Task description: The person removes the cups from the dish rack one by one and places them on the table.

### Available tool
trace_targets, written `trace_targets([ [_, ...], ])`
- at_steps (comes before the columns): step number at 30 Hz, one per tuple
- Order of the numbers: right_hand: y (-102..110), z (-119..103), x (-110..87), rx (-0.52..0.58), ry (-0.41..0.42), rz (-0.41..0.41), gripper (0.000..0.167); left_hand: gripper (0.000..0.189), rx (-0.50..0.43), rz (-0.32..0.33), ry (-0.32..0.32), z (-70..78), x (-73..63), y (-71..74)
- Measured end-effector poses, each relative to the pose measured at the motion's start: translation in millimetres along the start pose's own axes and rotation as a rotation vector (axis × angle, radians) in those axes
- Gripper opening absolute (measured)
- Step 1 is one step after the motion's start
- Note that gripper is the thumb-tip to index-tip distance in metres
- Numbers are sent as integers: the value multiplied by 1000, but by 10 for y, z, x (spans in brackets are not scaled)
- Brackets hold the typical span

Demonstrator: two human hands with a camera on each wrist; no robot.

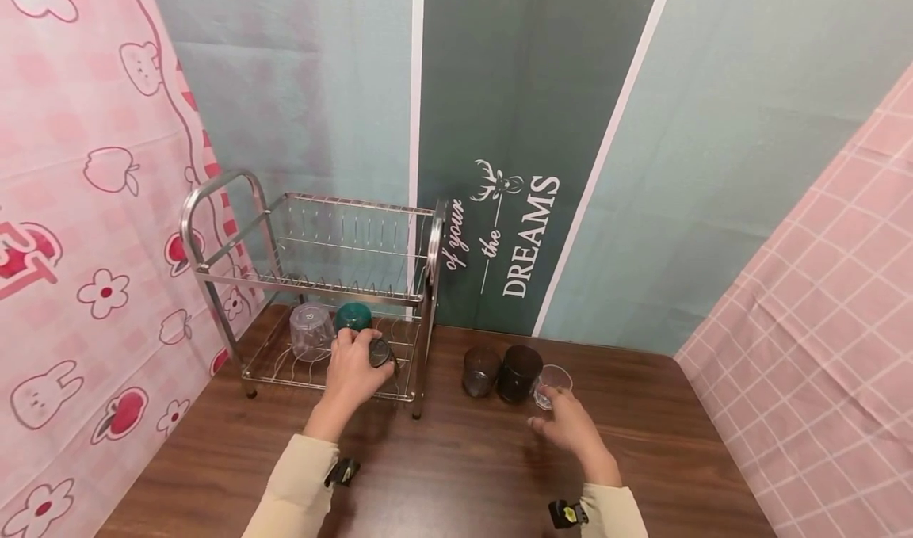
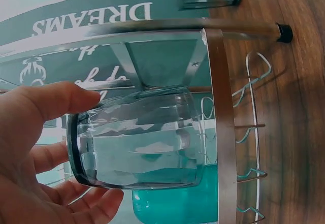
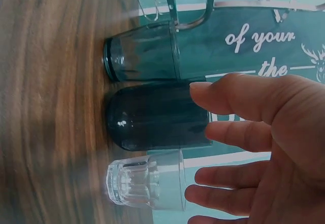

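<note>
My left hand [image 1: 354,369] grips a grey see-through glass [image 2: 139,142] by its thick base, over the front right of the rack's lower shelf. That glass is upside down, its mouth toward the shelf. Behind it a teal glass [image 1: 353,316] and, to the left, a clear glass [image 1: 311,332] stand inverted on the shelf. My right hand [image 1: 571,425] is beside a small clear glass [image 3: 147,181] on the table, fingers spread and holding nothing. Left of that glass stand a dark rounded glass [image 3: 157,116] and a smoky grey glass [image 3: 142,54], all upright.
The two-tier metal dish rack [image 1: 314,287] stands at the left on the brown wooden table [image 1: 456,459]; its upper tier has wire plate slots. A lettered cloth backdrop [image 1: 535,126] hangs behind, with pink patterned cloths [image 1: 107,229] at both sides.
</note>
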State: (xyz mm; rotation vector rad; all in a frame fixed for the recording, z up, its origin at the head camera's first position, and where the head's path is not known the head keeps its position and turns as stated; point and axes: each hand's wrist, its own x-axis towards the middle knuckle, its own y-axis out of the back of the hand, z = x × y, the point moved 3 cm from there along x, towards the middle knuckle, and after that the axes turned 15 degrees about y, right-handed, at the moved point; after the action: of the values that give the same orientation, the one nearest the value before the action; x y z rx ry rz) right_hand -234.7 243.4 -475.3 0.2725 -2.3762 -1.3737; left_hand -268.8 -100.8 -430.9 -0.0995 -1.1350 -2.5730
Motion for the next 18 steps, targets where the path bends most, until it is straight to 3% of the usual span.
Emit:
trace_targets([
  [18, -315, -256, -114, 30, 56, -2, 50, 48, -24, 65, -113, -84, -320, 41],
])
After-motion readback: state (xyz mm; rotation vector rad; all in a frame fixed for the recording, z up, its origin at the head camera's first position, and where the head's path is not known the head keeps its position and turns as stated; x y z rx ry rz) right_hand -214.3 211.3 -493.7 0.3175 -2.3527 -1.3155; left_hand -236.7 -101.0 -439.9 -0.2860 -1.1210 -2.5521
